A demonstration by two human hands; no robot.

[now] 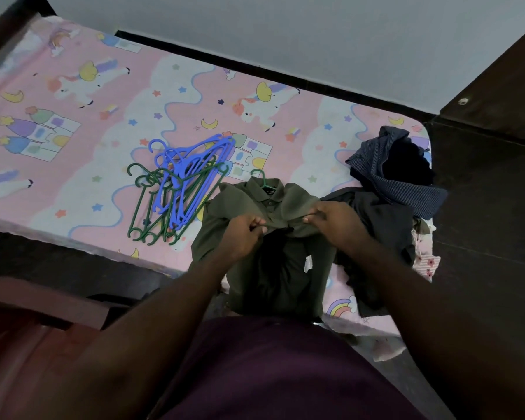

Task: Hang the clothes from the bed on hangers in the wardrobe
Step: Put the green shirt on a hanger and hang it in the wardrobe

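As the shirt (294,201) lay on a hanger (260,177) at the bed's (73,101) near edge, left hand (245,236) and right hand (332,219) pinched its front with curled fingers. Beside it lay spare hangers (176,183).

Place: a bedroom in a home is showing here.
Bed: a bed (73,116) is filling most of the view, wearing a pink sheet printed with unicorns, castles, moons and stars.
Frame: a dark wooden frame (255,70) is running along the bed's far side.
Wall: a plain pale wall (285,25) is standing just behind the frame.
Hangers: a heap of blue and green plastic hangers (179,183) is lying on the sheet.
Clothes: an olive shirt (255,201) is lying at the bed's near edge, and a pile of dark clothes (391,165) is sitting at the bed's right end.
Furniture: a dark wooden piece (497,86) is standing beside the bed's right end.
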